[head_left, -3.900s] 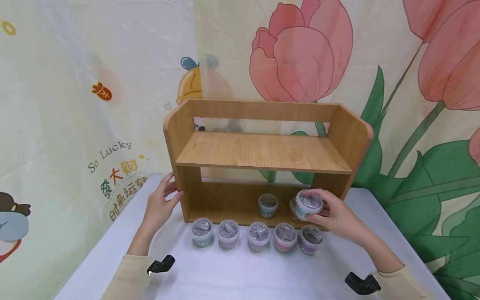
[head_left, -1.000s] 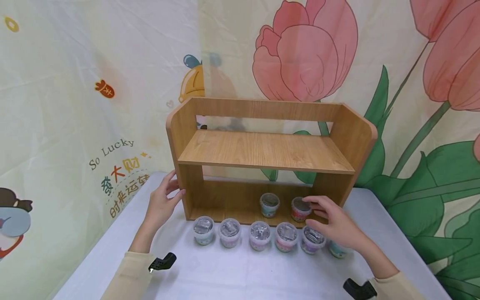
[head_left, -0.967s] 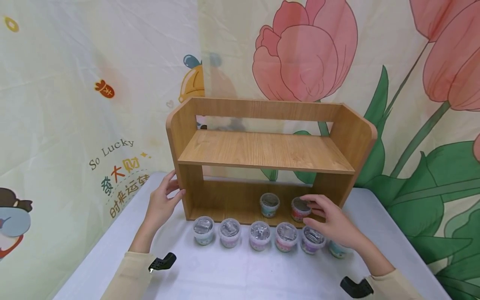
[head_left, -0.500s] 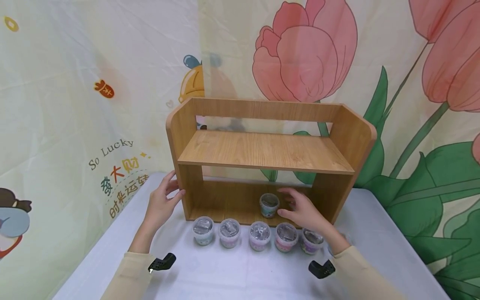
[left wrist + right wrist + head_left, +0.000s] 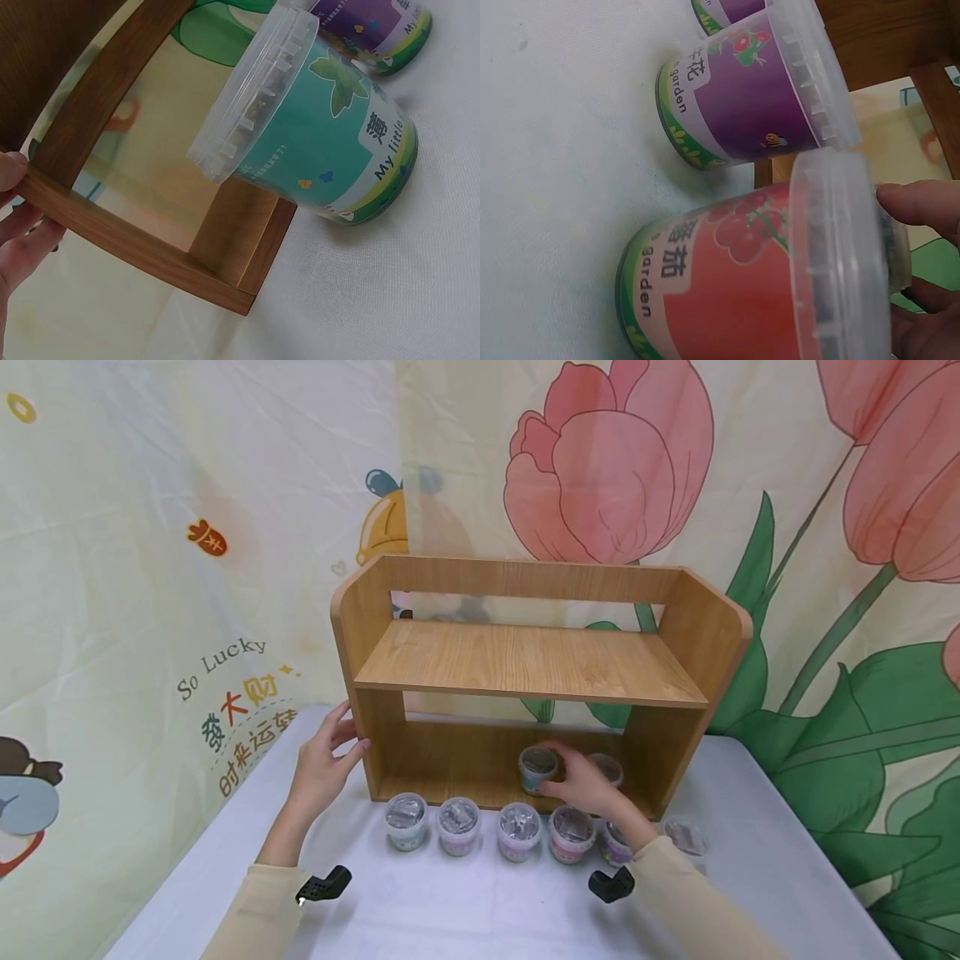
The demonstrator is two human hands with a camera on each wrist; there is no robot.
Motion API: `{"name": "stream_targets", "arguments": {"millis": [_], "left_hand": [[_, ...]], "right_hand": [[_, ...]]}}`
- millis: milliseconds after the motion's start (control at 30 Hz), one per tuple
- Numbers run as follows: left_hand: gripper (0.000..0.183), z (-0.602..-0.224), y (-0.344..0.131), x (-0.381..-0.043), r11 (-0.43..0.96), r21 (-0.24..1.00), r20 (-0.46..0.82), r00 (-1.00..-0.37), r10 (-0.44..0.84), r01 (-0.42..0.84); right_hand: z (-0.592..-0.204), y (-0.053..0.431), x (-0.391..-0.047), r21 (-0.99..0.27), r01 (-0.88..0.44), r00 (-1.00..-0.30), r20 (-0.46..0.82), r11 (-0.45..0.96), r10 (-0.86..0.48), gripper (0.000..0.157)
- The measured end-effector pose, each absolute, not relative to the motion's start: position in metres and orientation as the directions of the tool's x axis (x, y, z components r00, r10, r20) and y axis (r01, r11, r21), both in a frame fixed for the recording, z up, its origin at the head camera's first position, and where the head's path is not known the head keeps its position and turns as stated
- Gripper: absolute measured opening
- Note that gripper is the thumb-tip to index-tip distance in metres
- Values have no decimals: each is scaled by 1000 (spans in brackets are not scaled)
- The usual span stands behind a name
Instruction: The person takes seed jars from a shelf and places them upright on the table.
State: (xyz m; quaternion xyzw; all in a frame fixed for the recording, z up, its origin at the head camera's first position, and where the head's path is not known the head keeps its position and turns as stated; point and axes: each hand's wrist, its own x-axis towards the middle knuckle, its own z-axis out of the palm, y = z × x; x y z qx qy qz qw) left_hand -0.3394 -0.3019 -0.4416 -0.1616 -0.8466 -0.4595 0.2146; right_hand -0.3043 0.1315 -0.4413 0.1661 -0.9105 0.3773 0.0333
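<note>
On the lower level of the wooden shelf (image 5: pixel 525 660), my right hand (image 5: pixel 588 781) pinches a small lidded plastic tub (image 5: pixel 534 768) with a bluish label, thumb in front and fingers behind. The right wrist view shows only part of that tub (image 5: pixel 895 251) behind a red-labelled tub. Another tub (image 5: pixel 607 768) stands to the right of this hand, partly covered by it. My left hand (image 5: pixel 322 768) holds the shelf's left side panel, its thumb (image 5: pixel 11 171) at the front edge and the fingers along the outside.
In front of the shelf, several similar tubs stand upright in a row on the white cloth, among them a mint-labelled one (image 5: pixel 406 822) and a red-labelled one (image 5: pixel 572 835). My right forearm partly hides the tub (image 5: pixel 686 838) at the right end. A printed curtain (image 5: pixel 225 485) hangs behind.
My right hand earlier held a light-blue tub at the shelf's right; that tub later stands at the row's right end. The hand has since moved left, past the red tub. My left hand stays put.
</note>
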Motion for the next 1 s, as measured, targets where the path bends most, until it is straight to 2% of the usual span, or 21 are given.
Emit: {"name": "stream_targets", "arguments": {"millis": [500, 1000], "left_hand": [[76, -441, -302, -339, 519, 699, 535, -842, 78, 492], [76, -439, -301, -337, 527, 711, 508, -858, 73, 466]], "right_hand": [[-452, 123, -316, -675, -271, -956, 104, 686, -275, 59], [-459, 124, -322, -675, -311, -947, 162, 669, -277, 57]]}}
